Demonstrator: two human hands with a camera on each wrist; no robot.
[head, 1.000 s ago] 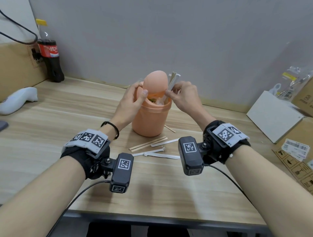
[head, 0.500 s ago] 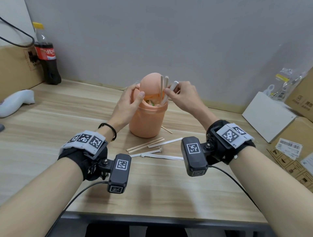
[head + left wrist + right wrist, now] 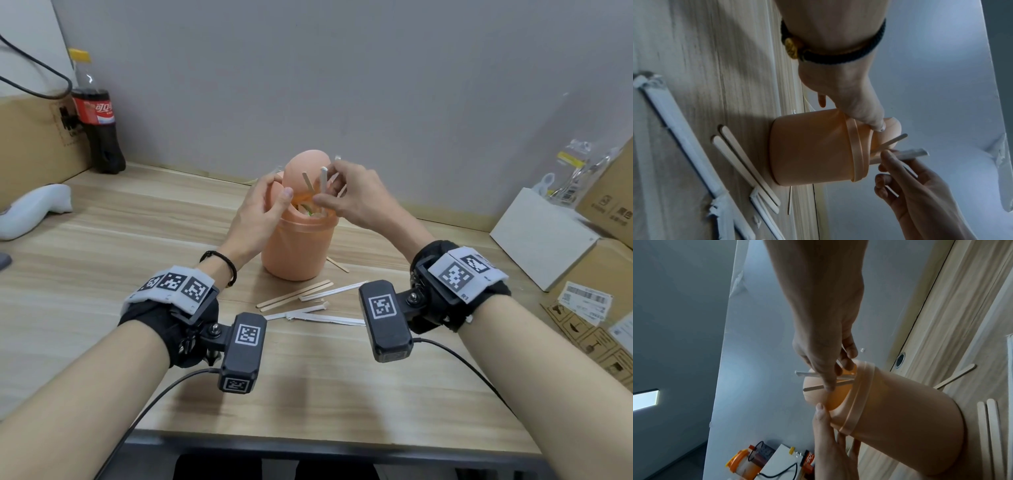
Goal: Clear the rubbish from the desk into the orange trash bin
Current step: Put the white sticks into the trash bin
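both raised, left hand (image 3: 255,219) gripping orange trash bin (image 3: 298,253), right hand (image 3: 363,198) pinching white stick (image 3: 323,178)

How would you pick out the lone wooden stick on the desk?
Find the orange trash bin in the middle of the desk. At its base, on the person's right, one thin wooden stick pokes out at a slant. Unlike the paired sticks and white wrappers in front of the bin, it lies alone.

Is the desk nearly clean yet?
Not yet. Some rubbish already sits in the bin. The left hand grips the bin; the right hand pinches a wrapper poking from it. More sticks and wrappers lie on the desk.
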